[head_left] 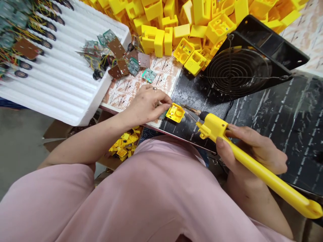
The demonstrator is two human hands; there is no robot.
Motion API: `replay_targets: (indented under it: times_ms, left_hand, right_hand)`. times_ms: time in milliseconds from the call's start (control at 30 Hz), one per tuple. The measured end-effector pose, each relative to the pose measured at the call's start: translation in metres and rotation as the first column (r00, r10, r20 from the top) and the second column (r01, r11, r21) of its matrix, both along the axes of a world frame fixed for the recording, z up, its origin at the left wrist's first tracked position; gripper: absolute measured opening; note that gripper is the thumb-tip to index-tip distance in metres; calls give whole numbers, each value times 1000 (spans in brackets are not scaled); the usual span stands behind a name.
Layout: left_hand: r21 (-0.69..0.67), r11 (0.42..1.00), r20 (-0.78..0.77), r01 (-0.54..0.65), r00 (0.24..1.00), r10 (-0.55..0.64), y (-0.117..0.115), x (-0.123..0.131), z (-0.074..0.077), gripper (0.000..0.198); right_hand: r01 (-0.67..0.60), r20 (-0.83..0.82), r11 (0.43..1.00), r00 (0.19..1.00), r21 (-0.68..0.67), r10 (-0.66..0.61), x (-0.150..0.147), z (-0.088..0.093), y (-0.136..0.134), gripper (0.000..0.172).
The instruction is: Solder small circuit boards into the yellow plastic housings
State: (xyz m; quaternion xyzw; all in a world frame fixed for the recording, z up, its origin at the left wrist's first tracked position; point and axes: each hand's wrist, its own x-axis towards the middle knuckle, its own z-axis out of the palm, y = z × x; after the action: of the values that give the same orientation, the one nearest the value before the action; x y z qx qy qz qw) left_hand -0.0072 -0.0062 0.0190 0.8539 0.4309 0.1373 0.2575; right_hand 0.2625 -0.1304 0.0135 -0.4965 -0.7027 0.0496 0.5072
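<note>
Black matting point(277, 111) covers much of our surface point(126, 92), with a heap of yellow plastic housings point(191, 20) at twelve o'clock and a black fan point(237, 72) at one o'clock. At ten o'clock lies a white foam tray point(63, 84) carrying loose circuit boards point(117, 47). Our left hand point(145, 104) pinches a small yellow housing point(175, 113) lying at centre, near the surface's edge. Our right hand point(249, 148), at four o'clock of it, is closed around a yellow soldering iron point(275, 184), whose tip sits just beside the housing.

Bench point(306, 37): black mat point(277, 111), white foam tray point(63, 84), yellow casing pile point(196, 20), black fan point(237, 72), loose circuit boards point(117, 47).
</note>
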Motion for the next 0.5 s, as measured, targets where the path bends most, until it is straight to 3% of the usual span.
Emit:
replay_targets:
  times_ms: [133, 233, 300, 433, 500]
  left_hand:
    - [21, 1000, -10, 13, 1000, -13, -3, 2, -4, 25]
    - [32, 999, -52, 26, 998, -24, -6, 3, -3, 23]
    - [64, 997, -99, 50, 994, -44, -7, 4, -2, 23]
    - [105, 989, -208, 103, 975, -79, -10, 7, 1, 24]
    - [101, 987, -236, 126, 967, -99, -10, 7, 3, 24]
  right_hand:
    - [-124, -89, 989, 987, 77, 131, 2, 0, 2, 42]
    - [-132, -100, 991, 986, -14, 130, 6, 4, -1, 49]
    - [-168, -20, 984, 986, -64, 167, 9, 8, -1, 52]
    - [-302, 72, 952, 950, -48, 305, 9, 13, 2, 31]
    - [-274, 44, 957, 959, -100, 279, 8, 13, 1, 20]
